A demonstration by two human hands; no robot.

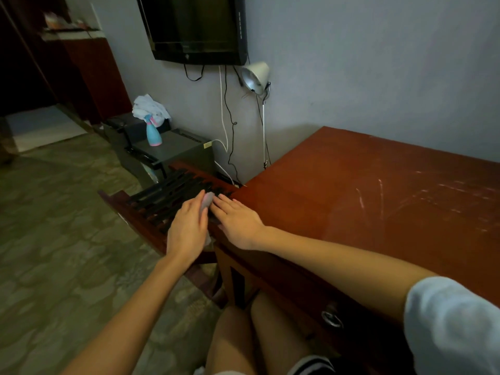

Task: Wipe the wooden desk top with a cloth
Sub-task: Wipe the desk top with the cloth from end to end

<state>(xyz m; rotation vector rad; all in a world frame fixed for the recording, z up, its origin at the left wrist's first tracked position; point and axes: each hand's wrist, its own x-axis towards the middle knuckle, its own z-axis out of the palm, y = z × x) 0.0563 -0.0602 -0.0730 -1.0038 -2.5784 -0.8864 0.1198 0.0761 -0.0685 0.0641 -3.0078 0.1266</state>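
Observation:
The reddish-brown wooden desk top (365,190) fills the right half of the view and shows pale streaks toward the right. My left hand (186,228) is at the desk's left front corner, closed around a small pale pink cloth (207,199) that pokes out above my fingers and a little below my palm. My right hand (238,223) lies flat, fingers apart, on the desk's left edge, right beside the left hand. Most of the cloth is hidden under my left hand.
A low slatted wooden rack (165,197) adjoins the desk's left side. Behind it sit dark boxes with a blue spray bottle (153,132) and a white rag (150,106). A lamp (255,77) and cables hang on the wall under a TV (194,28). A drawer ring (331,318) is near my knees.

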